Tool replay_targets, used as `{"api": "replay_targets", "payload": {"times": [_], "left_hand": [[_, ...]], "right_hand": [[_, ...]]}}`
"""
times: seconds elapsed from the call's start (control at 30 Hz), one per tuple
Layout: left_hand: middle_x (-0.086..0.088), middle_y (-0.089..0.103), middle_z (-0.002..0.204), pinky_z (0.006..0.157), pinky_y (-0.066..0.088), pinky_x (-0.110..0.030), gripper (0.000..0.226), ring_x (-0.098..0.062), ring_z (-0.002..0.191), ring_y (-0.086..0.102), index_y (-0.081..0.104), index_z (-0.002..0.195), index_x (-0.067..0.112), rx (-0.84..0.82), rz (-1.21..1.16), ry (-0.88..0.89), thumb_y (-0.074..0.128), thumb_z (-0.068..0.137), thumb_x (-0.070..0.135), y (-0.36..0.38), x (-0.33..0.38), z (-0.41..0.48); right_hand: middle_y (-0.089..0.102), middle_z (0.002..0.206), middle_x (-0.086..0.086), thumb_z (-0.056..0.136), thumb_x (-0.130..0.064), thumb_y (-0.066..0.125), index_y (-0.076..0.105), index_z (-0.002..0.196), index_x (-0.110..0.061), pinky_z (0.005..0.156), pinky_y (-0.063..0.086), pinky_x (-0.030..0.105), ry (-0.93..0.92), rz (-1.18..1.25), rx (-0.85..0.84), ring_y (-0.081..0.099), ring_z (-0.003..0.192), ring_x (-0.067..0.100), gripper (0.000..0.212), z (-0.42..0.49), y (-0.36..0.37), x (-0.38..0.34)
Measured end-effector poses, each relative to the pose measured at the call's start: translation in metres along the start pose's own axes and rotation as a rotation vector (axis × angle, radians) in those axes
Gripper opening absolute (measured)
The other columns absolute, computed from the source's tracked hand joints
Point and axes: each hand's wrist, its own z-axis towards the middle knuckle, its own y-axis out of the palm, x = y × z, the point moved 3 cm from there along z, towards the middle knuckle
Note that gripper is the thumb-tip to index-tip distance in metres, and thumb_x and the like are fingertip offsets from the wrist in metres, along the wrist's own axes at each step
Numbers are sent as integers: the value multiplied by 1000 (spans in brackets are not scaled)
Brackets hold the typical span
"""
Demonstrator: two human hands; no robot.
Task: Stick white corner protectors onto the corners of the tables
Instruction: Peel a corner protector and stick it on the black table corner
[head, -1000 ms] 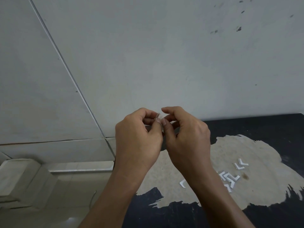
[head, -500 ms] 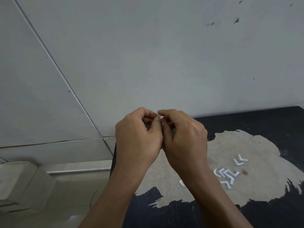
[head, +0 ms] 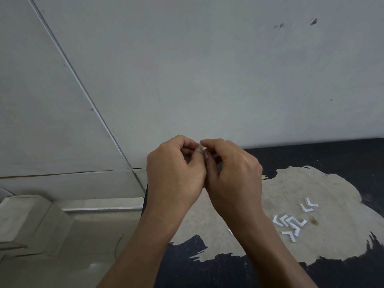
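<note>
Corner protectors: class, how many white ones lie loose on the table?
8 corner protectors: a pair far right, five overlapping in a cluster below it, one half hidden beside the right forearm. More may hide within the cluster or under the arms.

Most of the pinched piece (head: pixel 200 146) hidden by fingers (head: pixel 210 142), table (head: pixel 332 159) cut off right, below

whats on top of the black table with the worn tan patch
Loose white L-shaped corner protectors lie on the black table; the left hand and right hand hide its far-left corner.
</note>
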Motion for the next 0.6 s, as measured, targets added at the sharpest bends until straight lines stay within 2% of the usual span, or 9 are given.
{"api": "replay_targets", "payload": {"times": [0.3,0.43,0.6], "left_hand": [[5,65,71,74,57,-54,33,-27,75,69,51,68,36,-6,-5,2,63,90,15,5,-3,2],[6,65,71,75,57,-54,34,-27,75,69,51,69,37,-13,-12,-5,63,91,14,8,-2,2],[5,64,70,75,57,-55,36,-29,76,68,51,68,36,-8,-16,-8,63,91,12,10,1,1]], "right_hand": [[69,79,-9,90,-11,70,72,89,-18,57,52,34,5,20,10,62,67,9,8,-1,-5,2],[71,83,-9,91,-15,69,72,99,-17,61,54,29,36,15,13,64,70,8,9,0,-7,4],[72,84,-6,92,-14,67,76,97,-17,61,55,37,8,14,8,66,72,12,11,0,-7,7]]}}
